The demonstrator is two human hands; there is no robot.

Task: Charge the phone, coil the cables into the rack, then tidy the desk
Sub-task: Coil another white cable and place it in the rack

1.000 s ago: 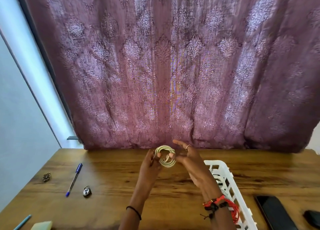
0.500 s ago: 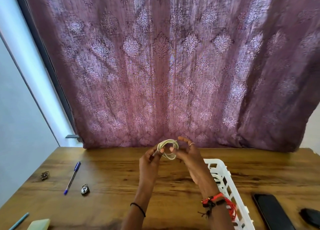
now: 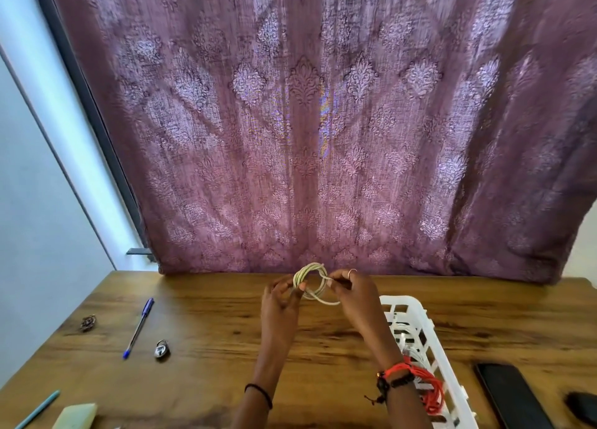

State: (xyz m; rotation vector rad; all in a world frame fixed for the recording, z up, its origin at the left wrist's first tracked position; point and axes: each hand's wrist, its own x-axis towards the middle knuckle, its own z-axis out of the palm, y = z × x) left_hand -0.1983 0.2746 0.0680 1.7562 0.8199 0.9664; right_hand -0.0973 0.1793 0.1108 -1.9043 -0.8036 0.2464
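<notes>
A pale cream cable [image 3: 311, 283] is wound into a small coil and held above the far middle of the wooden desk [image 3: 210, 331]. My left hand [image 3: 281, 302] pinches the coil's left side. My right hand [image 3: 358, 296] pinches the loose end at the coil's right side. A white plastic rack [image 3: 420, 318] lies just right of my right forearm, with a red cable [image 3: 426, 386] and white cables inside it. A black phone [image 3: 510, 396] lies flat at the lower right.
A blue pen [image 3: 139, 326], a small padlock [image 3: 161, 348] and a small dark trinket [image 3: 88, 322] lie on the left of the desk. A teal pen [image 3: 38, 409] and a pale eraser block [image 3: 76, 416] sit at the lower left. A dark object [image 3: 583, 407] is at the right edge. A purple curtain [image 3: 323, 121] hangs behind.
My hands have drawn slightly apart, and my right hand has pulled a loop of the cable end out to the lower right of the coil.
</notes>
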